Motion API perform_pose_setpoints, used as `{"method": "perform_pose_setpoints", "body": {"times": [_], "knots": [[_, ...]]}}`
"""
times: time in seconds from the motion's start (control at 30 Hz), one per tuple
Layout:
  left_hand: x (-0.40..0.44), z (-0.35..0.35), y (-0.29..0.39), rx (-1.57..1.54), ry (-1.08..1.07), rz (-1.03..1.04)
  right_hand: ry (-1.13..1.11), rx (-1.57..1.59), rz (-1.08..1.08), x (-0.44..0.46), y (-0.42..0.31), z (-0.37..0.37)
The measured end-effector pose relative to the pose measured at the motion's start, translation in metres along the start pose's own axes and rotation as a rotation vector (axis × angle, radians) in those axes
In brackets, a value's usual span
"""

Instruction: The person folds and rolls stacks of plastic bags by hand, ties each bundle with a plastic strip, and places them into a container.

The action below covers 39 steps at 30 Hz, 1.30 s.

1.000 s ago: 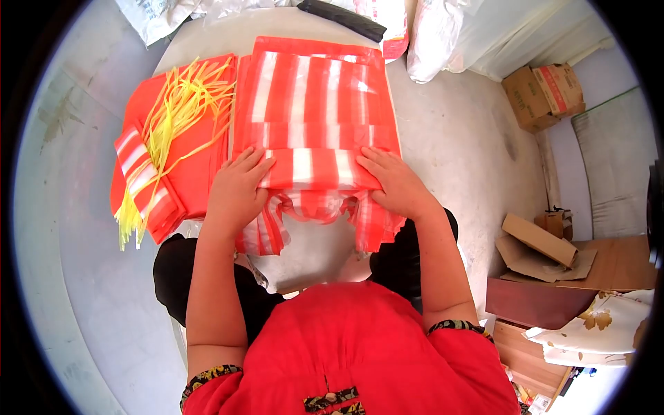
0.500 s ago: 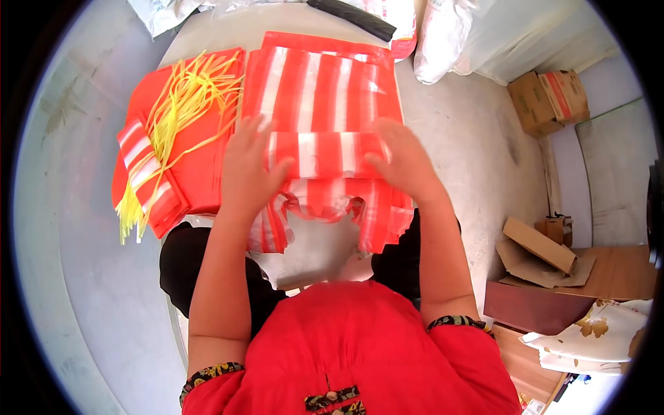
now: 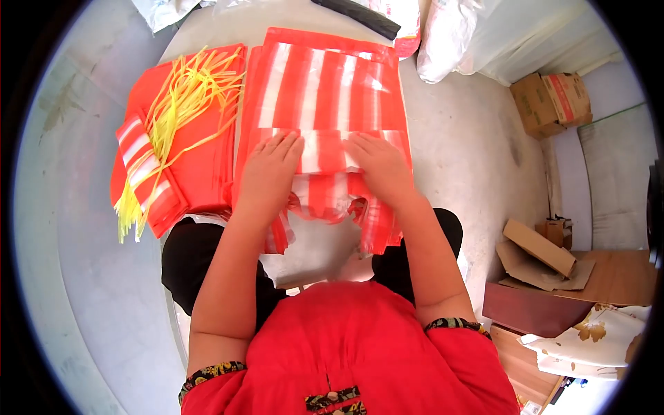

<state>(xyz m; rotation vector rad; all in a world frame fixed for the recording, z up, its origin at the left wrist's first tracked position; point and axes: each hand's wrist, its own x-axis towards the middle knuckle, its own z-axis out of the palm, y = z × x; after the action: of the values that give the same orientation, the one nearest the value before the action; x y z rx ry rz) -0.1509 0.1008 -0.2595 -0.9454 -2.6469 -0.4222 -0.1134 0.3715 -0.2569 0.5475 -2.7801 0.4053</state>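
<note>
As I watch remotely, striped bag (image 3: 315, 90) lengthwise front-to-back, handles (image 3: 377, 225) toward red shirt (image 3: 332, 332), left hand (image 3: 272, 169) and right hand (image 3: 380, 164) flat, unclenched on its fold (image 3: 321, 152)

A black roll (image 3: 356, 16) is lying at the far end, a printed red-and-white bag (image 3: 407, 31) and a white plastic bag (image 3: 443, 45) resting beside it. Off to the right, a cardboard box (image 3: 532, 107) is standing near the wall. Closer in, opened cardboard (image 3: 539, 243) is lying on brown wooden furniture (image 3: 529, 308), and a leaf-patterned white cloth (image 3: 574, 356) is spreading over its near end.
</note>
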Motion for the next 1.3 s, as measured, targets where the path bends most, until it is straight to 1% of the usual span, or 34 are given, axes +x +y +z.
{"method": "perform_pose_setpoints", "body": {"times": [0.07,0.17,0.27,0.37,0.47,0.5,0.57,0.67,0.77,0.87,0.97,1.07,1.17,1.27,1.3], "knots": [[-0.005,0.007,-0.009,0.069,0.042,-0.032,0.085,-0.003,-0.017,-0.009,0.014,0.0],[-0.005,-0.007,-0.011,0.045,0.065,-0.02,-0.043,-0.049,0.19,-0.009,0.008,-0.021],[-0.005,-0.04,0.003,-0.161,-0.102,-0.177,-0.071,-0.354,0.221,0.009,-0.006,-0.062],[-0.008,-0.071,0.011,-0.689,-0.217,-0.508,0.612,-0.383,0.045,0.03,-0.031,-0.092],[-0.032,-0.041,-0.014,-1.372,-0.192,-0.678,0.425,-0.147,0.015,0.033,-0.051,-0.088],[-0.034,-0.047,-0.015,-1.317,-0.202,-0.708,0.355,-0.037,0.01,0.033,-0.056,-0.082],[-0.039,-0.059,-0.012,-1.208,-0.226,-0.77,0.173,0.279,-0.004,0.025,-0.057,-0.037],[-0.049,-0.062,-0.018,-0.694,-0.224,-0.636,0.075,0.303,-0.207,0.016,-0.062,0.002],[-0.048,-0.066,-0.025,-0.567,-0.234,-0.517,0.066,0.327,-0.155,0.012,-0.073,0.008],[-0.043,-0.053,-0.031,-0.435,-0.098,-0.267,-0.001,0.305,-0.183,0.015,-0.074,0.006],[-0.033,-0.038,-0.029,-0.547,-0.016,-0.198,-0.002,0.266,-0.34,0.027,-0.08,0.01],[-0.022,-0.05,-0.019,-0.626,-0.134,-0.242,-0.029,0.26,-0.385,0.04,-0.088,0.007],[-0.019,-0.055,-0.021,-0.743,-0.169,-0.299,-0.022,0.654,-0.241,0.04,-0.082,0.02],[-0.018,-0.058,-0.028,-0.806,-0.242,-0.346,0.129,0.653,0.064,0.027,-0.073,0.012],[-0.018,-0.059,-0.03,-0.849,-0.253,-0.379,0.098,0.615,0.012,0.026,-0.07,0.012]]}}
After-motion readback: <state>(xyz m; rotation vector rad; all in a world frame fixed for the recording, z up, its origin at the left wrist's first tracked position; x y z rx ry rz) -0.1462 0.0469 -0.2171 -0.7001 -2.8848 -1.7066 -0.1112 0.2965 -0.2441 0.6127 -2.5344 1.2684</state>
